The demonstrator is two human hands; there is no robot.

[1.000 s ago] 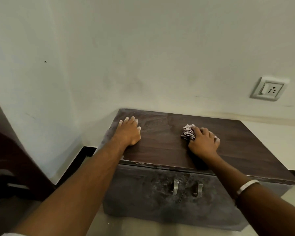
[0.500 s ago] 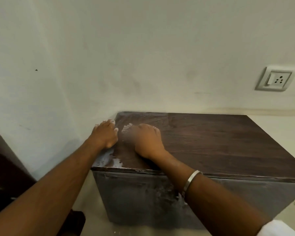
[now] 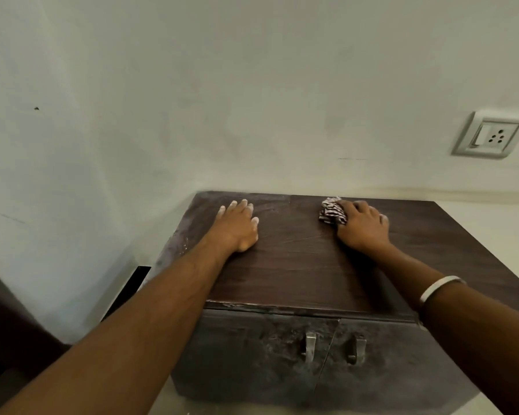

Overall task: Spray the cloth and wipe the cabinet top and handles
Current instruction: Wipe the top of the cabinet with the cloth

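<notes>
The right hand (image 3: 363,226) is pressing a bunched-up striped cloth (image 3: 331,211) down on the cabinet top (image 3: 297,265). The fingers curl over the cloth and grip it, so it stays in a ball and does not slip out while it rubs the wood. The cloth sits near the back of the top, close to the wall (image 3: 252,100), a bit right of the middle.

The left hand (image 3: 237,224) lies flat on the top, near the back left corner. Its fingers are straight and a little spread, and it holds nothing. I think it is there to lean on. It helps the person stay steady and keeps the cabinet from sliding while the other hand pushes.

The two hands are well apart, with bare dark wood between them. The left edge of the top looks pale and dusty, so that part may still need a wipe.

Two metal handles (image 3: 310,345) hang side by side on the front doors, below the top. The doors look grey and dusty. No hand is near the handles, so I think they have not been wiped yet.

There is no spray bottle in the picture. I cannot tell if the cloth is wet.

A white bracelet (image 3: 438,287) is on the right wrist. A wall plug (image 3: 489,136) is up on the right.
</notes>
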